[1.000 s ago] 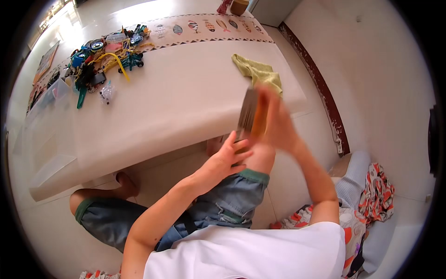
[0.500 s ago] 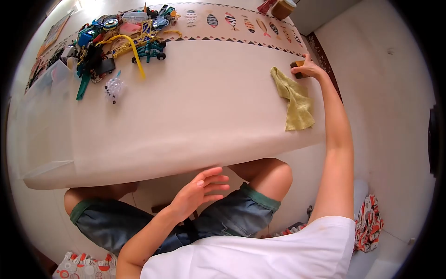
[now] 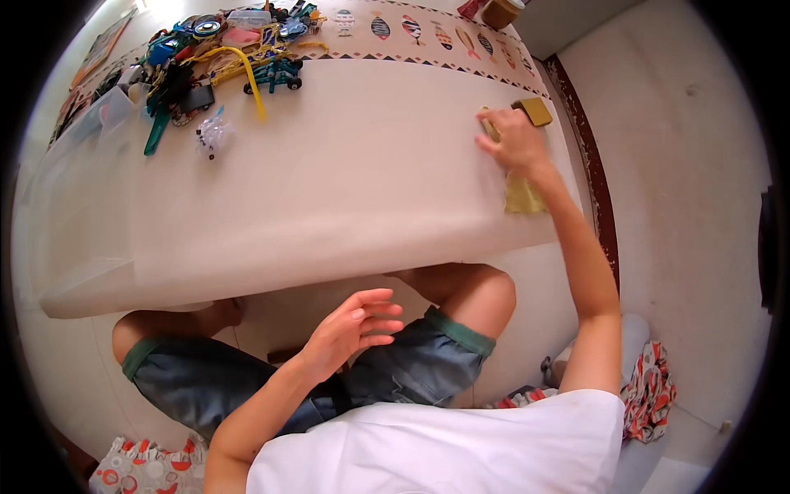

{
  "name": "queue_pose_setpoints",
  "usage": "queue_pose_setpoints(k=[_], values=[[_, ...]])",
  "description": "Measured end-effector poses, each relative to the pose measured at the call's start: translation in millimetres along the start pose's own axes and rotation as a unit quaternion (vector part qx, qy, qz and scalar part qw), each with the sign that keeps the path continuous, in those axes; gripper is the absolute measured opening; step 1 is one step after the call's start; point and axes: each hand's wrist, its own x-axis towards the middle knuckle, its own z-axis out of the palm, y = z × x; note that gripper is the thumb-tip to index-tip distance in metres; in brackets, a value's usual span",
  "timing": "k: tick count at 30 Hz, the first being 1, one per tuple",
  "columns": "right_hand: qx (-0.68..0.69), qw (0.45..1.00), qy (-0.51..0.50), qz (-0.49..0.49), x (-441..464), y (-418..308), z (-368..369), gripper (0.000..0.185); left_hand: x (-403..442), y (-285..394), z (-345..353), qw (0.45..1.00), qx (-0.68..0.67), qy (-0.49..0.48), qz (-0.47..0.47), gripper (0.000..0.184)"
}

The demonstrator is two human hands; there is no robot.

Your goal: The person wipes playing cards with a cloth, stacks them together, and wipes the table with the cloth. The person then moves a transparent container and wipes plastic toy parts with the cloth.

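My right hand (image 3: 517,142) is over the upper part of a yellow-green cloth (image 3: 524,196) at the right side of the table, hiding much of it. Its thumb and fingers are apart on either side of the cloth's top end, slightly blurred; whether they touch it I cannot tell. Just beyond the knuckles rests a small mustard-yellow block (image 3: 536,110) with a darker side. My left hand (image 3: 350,328) hovers above my lap, in front of the table edge, its fingers stretched out and holding nothing.
On the white table (image 3: 346,156), a pile of toy parts (image 3: 222,53) lies at the back left near a clear plastic bin (image 3: 78,206). A clear beaded object (image 3: 213,136) is in front of the pile. A jar (image 3: 501,13) stands on the fish-patterned strip (image 3: 395,41).
My right hand has let go of the yellow block, leaving it on the table, and moved left and nearer over the cloth. My left hand has barely moved. The view has shifted slightly.
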Motion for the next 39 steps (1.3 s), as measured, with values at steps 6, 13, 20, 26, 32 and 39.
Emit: queue_pose_setpoints(k=[6, 13, 20, 26, 32, 39], values=[[-0.165, 0.973, 0.136, -0.087, -35.0, -19.1, 41.0, 0.032, -15.6, -8.0, 7.9, 1.000, 0.024, -0.002, -0.004, 0.049], [-0.057, 0.977, 0.118, -0.167, -152.5, -140.5, 67.0, 0.057, -33.1, -1.4, 2.4, 0.996, 0.021, 0.032, 0.079, 0.052], [0.379, 0.904, -0.012, -0.195, -251.3, -237.2, 100.8, 0.040, -49.3, 38.6, 6.7, 0.982, 0.081, 0.047, 0.161, 0.046], [0.213, 0.959, 0.181, -0.055, -204.3, -181.7, 54.9, 0.049, -52.3, 34.5, -0.6, 0.933, 0.314, 0.112, 0.134, 0.030], [0.060, 0.983, 0.127, -0.117, -205.4, -202.0, 95.7, 0.068, -1.3, -12.5, -39.2, 0.960, 0.208, 0.188, 0.014, 0.048], [0.227, 0.961, 0.052, -0.150, -263.1, -221.6, 108.6, 0.035, 19.9, -17.5, -35.5, 0.971, 0.165, 0.174, 0.019, 0.045]])
